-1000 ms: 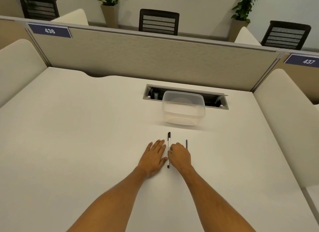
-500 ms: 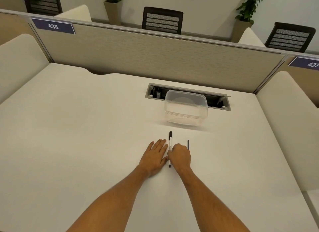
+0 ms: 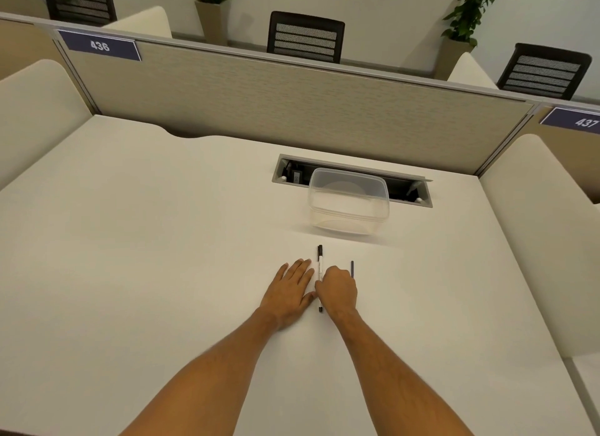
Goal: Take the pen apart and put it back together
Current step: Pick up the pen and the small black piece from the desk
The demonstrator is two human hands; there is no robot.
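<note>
The pen (image 3: 319, 273) lies on the desk (image 3: 162, 240) between flat left hand (image 3: 290, 289) and curled right hand (image 3: 337, 289), apparently pinching it; recommend lifting level, gripping both ends before pulling.

pen (image 3: 320, 266) on tabletop (image 3: 146, 257), between left hand (image 3: 289, 289) and right hand (image 3: 337, 289) | thin rod (image 3: 352, 268) just right of right hand | tub (image 3: 349, 200) behind pen | partition (image 3: 292, 111) behind tabletop

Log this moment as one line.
left hand: flat on desk | right hand: curled at pen | pen: lying on desk
</note>
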